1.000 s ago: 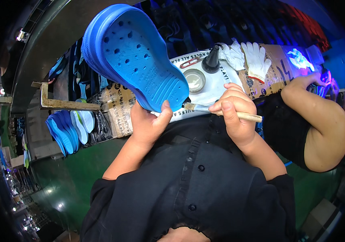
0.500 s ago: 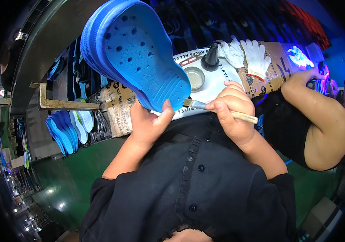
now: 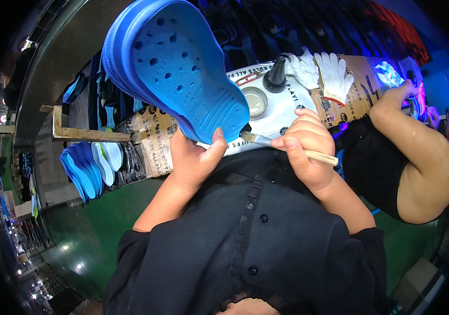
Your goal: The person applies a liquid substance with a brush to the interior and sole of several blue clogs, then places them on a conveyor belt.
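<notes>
My left hand point(image 3: 195, 160) is closed around the narrow end of a blue foam clog point(image 3: 182, 84), thumb pressed on its broad face. Round holes dot the clog's wide end, which points up and away to the left. In my right hand point(image 3: 311, 149) is a flat paintbrush point(image 3: 316, 157), gripped by its pale handle. Its dark bristles are at the clog's near right edge; whether they touch it I cannot tell. Beyond the brush, a round open tub point(image 3: 256, 101) of pale stuff sits on a white sheet point(image 3: 293, 102), beside a black cone-shaped bottle point(image 3: 275, 77).
White gloves point(image 3: 335, 77) lie on taped cardboard point(image 3: 360, 89) at the right. Blue and white sole-shaped pieces point(image 3: 85, 167) stand at the left, below a rusty metal bracket point(image 3: 88, 135). A co-worker's arm point(image 3: 421, 152) is close on the right. Dark stacked items line the back.
The clog has tilted slightly in my left hand. My right hand and the brush have shifted a little to the right. The other person's hand has moved slightly.
</notes>
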Tool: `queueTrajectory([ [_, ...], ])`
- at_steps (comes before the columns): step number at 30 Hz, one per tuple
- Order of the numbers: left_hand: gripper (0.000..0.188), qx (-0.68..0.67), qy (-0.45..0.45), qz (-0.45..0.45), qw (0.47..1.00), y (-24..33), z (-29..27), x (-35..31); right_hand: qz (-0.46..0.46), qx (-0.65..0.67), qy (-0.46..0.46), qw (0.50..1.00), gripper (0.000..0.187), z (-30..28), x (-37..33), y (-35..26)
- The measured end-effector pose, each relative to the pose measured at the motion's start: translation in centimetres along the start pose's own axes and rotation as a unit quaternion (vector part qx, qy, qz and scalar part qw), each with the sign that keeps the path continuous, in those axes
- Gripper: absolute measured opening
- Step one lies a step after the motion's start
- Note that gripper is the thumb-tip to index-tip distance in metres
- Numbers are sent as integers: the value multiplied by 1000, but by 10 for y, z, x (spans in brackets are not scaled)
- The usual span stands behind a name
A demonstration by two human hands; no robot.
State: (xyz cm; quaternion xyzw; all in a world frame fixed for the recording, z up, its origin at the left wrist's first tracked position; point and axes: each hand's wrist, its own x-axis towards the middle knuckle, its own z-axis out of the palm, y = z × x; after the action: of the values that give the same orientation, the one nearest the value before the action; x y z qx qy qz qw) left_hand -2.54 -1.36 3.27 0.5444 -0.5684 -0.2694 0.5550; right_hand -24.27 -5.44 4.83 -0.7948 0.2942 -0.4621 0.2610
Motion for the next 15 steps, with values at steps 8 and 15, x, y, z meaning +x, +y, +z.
queueTrajectory([
  [8, 19, 11, 4, 30, 999, -2, 0, 2, 39, 62, 64, 995, 24, 1, -1, 3],
  [15, 15, 53, 6, 145, 988, 1, 1, 7, -15, -23, 34, 999, 21, -2, 0, 3],
])
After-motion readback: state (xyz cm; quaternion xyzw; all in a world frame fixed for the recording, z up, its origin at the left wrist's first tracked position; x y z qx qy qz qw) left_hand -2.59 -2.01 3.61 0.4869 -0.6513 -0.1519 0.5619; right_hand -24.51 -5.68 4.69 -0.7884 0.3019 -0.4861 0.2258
